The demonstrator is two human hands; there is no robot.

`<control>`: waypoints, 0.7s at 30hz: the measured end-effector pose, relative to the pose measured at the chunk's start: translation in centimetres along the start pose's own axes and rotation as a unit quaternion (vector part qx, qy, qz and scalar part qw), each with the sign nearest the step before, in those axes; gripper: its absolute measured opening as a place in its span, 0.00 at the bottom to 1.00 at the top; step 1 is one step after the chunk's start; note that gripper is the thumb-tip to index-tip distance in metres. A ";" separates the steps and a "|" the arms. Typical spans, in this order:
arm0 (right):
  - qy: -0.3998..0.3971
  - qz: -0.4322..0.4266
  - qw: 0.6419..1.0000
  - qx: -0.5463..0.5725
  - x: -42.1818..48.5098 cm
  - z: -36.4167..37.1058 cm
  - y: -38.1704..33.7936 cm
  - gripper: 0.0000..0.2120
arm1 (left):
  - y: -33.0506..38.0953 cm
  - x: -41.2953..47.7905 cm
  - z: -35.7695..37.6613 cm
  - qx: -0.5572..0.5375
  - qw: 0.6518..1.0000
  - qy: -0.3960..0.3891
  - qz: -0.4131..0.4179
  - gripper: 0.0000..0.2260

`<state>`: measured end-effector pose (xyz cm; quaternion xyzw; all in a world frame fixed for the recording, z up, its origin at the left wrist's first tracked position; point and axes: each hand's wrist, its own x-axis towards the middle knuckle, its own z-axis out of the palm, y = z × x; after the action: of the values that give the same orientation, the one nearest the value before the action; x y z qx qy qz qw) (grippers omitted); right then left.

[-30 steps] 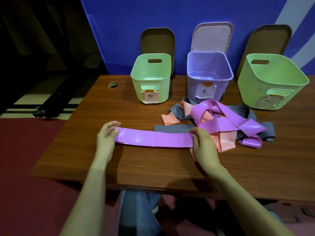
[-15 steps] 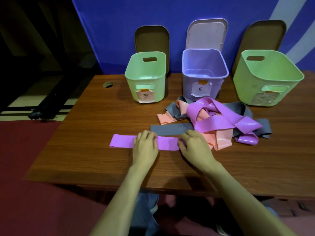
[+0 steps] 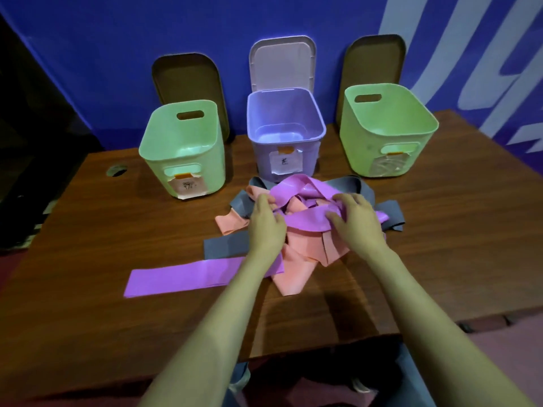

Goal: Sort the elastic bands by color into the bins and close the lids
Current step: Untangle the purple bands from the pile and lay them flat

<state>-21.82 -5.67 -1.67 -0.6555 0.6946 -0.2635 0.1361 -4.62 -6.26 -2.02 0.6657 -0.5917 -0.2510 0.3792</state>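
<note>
A tangled pile of purple, peach and grey elastic bands (image 3: 305,230) lies mid-table in front of the bins. My left hand (image 3: 266,221) and my right hand (image 3: 354,220) both reach into it, fingers curled on a purple band (image 3: 308,220) stretched between them. Another purple band (image 3: 182,277) lies flat on the table at the front left, touched by neither hand. Three open bins stand behind: a green bin (image 3: 182,148) at left, a lilac bin (image 3: 285,133) in the middle, a second green bin (image 3: 388,133) at right.
Each bin's lid leans on the blue wall behind it: brown lid (image 3: 188,80), pale pink lid (image 3: 282,66), brown lid (image 3: 374,61). The wooden table (image 3: 88,304) has a round cable hole (image 3: 116,170) at the back left. My knees show below the front edge.
Both hands left the flat purple band, which stays at the front left, and moved forward into the pile, where they now hold another purple band. The camera moved closer.
</note>
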 end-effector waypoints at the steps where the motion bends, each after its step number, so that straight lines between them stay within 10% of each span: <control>1: -0.007 0.008 0.999 0.039 0.0 -0.3 0.1 0.20 | 0.3 0.0 -0.1 -0.047 0.999 0.014 -0.008 0.11; 8: 0.081 0.052 0.987 0.128 0.0 -1.9 0.7 0.05 | 3.1 0.5 -1.4 -0.369 0.919 0.048 -0.132 0.13; 21: 0.190 0.023 0.966 0.173 0.4 -6.5 -2.9 0.08 | 4.7 0.7 -4.6 -0.264 0.961 0.025 -0.079 0.09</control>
<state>-22.95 -4.86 5.36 -0.5438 0.6662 -0.4963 0.1190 -3.74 -6.09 4.56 0.5926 -0.4402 -0.4110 0.5348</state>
